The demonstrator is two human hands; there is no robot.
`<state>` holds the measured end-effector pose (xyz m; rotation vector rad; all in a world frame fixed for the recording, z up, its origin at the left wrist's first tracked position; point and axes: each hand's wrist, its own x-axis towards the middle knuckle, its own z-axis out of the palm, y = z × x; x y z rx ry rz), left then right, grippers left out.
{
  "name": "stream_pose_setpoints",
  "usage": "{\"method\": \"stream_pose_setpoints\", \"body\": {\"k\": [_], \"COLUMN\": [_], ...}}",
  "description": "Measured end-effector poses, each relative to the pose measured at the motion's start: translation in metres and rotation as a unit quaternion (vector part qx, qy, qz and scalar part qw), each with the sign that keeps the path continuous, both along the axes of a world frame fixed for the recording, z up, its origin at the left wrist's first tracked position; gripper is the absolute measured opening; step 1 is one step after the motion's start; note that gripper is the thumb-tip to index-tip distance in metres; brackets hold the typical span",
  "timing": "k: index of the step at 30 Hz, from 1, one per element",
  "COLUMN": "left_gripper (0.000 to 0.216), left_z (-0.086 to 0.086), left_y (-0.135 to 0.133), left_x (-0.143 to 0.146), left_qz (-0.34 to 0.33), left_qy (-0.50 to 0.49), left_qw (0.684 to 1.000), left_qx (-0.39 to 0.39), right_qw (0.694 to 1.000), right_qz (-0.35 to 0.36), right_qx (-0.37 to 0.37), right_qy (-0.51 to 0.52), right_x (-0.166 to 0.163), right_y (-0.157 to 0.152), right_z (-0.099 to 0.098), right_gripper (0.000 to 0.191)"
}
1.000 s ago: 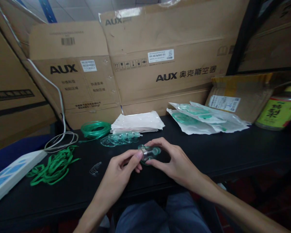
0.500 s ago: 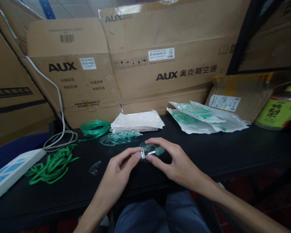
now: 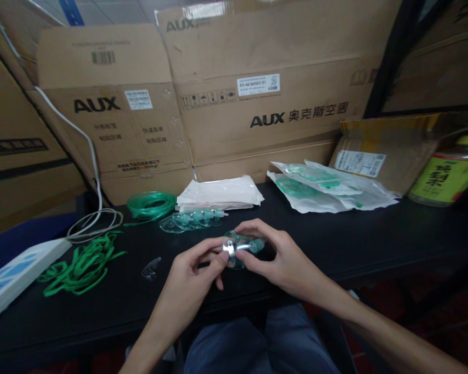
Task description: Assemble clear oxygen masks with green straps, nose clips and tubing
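- Mask sits at four o'clock from the nested masks, pinched between left hand and right hand.
- Even, light pressure around the metal strip should work best (clear plastic probably dents easily).

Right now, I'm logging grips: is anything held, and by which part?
Yes, a clear greenish mask. The left hand holds it beside the silvery strip; the right hand holds its body, between strip and green end piece.
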<state>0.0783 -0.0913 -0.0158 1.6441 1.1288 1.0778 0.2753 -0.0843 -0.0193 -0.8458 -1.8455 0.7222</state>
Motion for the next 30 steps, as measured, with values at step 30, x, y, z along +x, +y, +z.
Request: {"method": "stream_pose_setpoints", "body": {"k": [30], "left_gripper": [0.033], "left_z": [-0.001], "left_y": [-0.008], "left_x": [0.003], "left_qz": [0.074], "left_qy": [0.043], "left_qw": [0.996], "left_qx": [0.04], "right_qw": [0.998], "right_qz": [-0.045], "right_qx": [-0.043], "right_qy": [0.033], "right_x": [-0.01], "right_y": [-0.005], "right_z": [-0.008], "right_gripper": [0.012]}}
